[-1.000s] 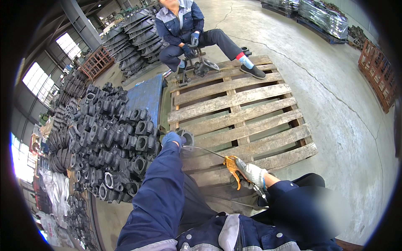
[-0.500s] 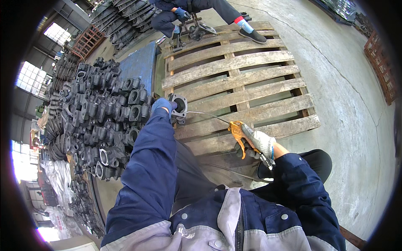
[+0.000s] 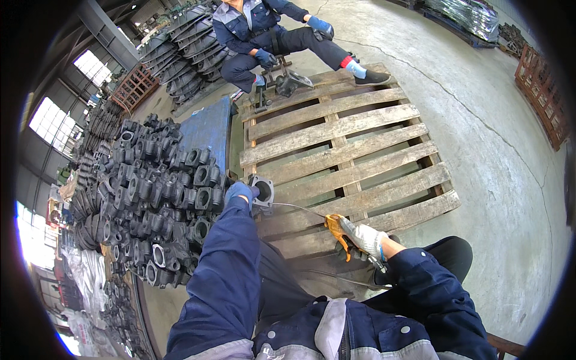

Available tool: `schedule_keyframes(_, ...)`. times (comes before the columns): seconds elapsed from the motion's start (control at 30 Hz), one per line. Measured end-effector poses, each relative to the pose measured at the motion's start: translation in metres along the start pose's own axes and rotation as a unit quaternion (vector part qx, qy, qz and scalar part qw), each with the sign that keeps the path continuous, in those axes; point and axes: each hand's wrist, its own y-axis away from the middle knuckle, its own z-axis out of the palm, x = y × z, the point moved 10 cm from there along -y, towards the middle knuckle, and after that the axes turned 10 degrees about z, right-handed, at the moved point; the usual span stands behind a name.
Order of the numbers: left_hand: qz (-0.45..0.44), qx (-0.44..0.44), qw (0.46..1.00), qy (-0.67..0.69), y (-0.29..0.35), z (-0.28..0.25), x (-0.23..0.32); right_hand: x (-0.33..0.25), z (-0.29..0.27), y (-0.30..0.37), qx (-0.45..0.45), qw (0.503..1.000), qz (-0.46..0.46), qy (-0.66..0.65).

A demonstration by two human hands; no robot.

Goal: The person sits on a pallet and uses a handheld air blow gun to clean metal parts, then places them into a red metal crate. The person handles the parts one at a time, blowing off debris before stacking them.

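My left hand [image 3: 239, 193], in a blue glove, is closed on a dark metal casting [image 3: 262, 191] with a pale, squarish flange around a round bore. The casting is held beside the pallet's near left corner. In a whitish glove with grey fingers, my right hand [image 3: 366, 237] grips an orange air blow gun [image 3: 334, 228]. Its long, thin, bent metal nozzle [image 3: 300, 208] reaches left to the casting's lower edge; I cannot tell whether the tip touches it. My right fingers are partly hidden behind the gun's lever. A thin hose [image 3: 329, 275] runs below the gun.
A large pile of similar dark castings [image 3: 156, 198] lies to my left. A slatted wooden pallet [image 3: 348, 155] lies ahead. At its far side sits a co-worker [image 3: 270, 33] in blue gloves, near another metal part [image 3: 288, 86]. A blue board [image 3: 207, 129] lies between pile and pallet.
My view has tilted upward, so the scene sits lower and the co-worker's torso and other gloved hand show. Both my hands keep their holds, with the nozzle still at the casting.
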Motion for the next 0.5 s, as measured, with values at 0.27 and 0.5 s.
schedule_keyframes(0.27,0.026,0.02,0.999,0.004,0.009,-0.006,0.004,-0.012,-0.001,0.009,0.019,0.998,-0.03,0.045)
schedule_keyframes(0.5,0.038,0.007,0.998,-0.048,-0.039,0.024,-0.022,-0.006,-0.023,0.016,0.004,0.998,-0.039,-0.051)
